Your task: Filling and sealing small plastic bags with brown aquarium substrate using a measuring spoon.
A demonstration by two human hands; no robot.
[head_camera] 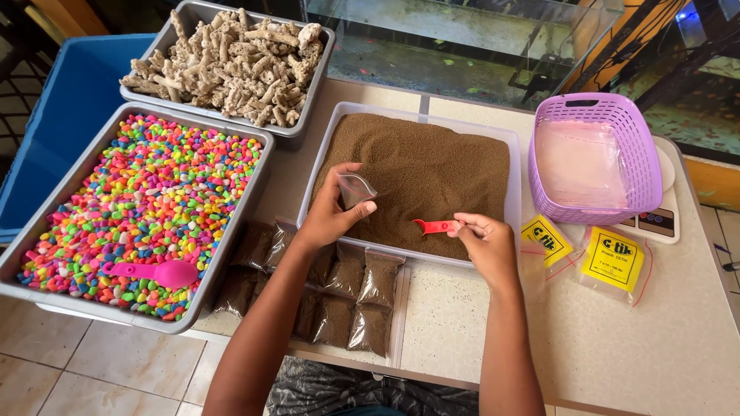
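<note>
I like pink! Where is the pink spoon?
The pink spoon lies on the coloured pebbles in the grey tray, left of the person's left hand.

Red scoop; brown granules; multicoloured pebbles; pink spoon; lilac basket; yellow labels.

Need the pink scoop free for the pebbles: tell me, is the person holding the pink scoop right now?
No: the pink scoop lies loose on the coloured pebbles, while the right hand grips a small red scoop.
</note>
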